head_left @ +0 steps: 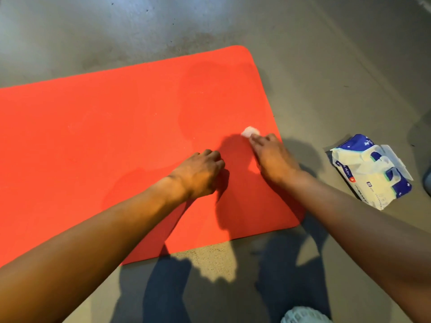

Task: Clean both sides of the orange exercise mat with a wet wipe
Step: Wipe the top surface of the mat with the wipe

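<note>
The mat (116, 127) is steadied on the floor (326, 66) near its right end by the left hand (198, 176), clenched and holding nothing. Just beyond, the wipe (250, 131) is pressed to the mat under the straight fingers of the right hand (272, 157). Overlapping strokes are best carried leftward from the darker, seemingly damp patch farther off. The pack (370, 171) is left at right.

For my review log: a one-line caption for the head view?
Right hand presses a wet wipe onto the orange exercise mat; left hand rests curled on it; wipe pack on the floor.
</note>
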### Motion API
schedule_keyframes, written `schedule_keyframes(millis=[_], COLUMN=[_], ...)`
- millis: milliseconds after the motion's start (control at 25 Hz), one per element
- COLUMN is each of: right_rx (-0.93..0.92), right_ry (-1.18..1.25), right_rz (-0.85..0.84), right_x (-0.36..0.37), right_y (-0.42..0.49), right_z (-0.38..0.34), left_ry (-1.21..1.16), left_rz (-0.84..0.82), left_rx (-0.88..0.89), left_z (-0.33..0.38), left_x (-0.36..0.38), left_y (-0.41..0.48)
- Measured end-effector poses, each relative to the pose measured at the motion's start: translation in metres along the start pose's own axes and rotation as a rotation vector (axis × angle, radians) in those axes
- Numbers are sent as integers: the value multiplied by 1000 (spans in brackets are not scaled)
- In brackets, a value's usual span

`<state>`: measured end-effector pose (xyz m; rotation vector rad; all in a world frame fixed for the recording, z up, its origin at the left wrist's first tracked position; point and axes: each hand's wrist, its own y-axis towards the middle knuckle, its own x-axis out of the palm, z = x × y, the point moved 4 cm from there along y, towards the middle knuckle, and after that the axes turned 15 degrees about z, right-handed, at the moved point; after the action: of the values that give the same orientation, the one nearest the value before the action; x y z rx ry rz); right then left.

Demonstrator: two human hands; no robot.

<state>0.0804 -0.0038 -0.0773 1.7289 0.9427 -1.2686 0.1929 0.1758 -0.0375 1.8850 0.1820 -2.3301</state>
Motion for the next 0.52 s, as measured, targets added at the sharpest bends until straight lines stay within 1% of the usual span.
schedule_keyframes(millis=[40,80,160,320,440,480,520], right_rx=[111,137,86,-83,-171,-168,-124], right_ry=[-34,-73,-39,71,20,-4,-23], right_rz=[8,18,41,80,59,71,87], right_x=[-2,-3,-7,-3,0,1,0], right_y=[11,17,14,-31,-46,-39,-30], right_z=[9,10,0,-31,-27,-19,-9], left_ry=[-20,-35,-12,59,64,71,70], left_rz=[6,9,-13,-85,-79,-70,-61], left_rx=[-25,-50,-82,-163,-160,-157,-160], left_z=[-2,-4,-11,-26,-25,-24,-22], left_x=[-4,-5,-2,15,18,19,19], left_y=[4,9,18,25,24,23,22])
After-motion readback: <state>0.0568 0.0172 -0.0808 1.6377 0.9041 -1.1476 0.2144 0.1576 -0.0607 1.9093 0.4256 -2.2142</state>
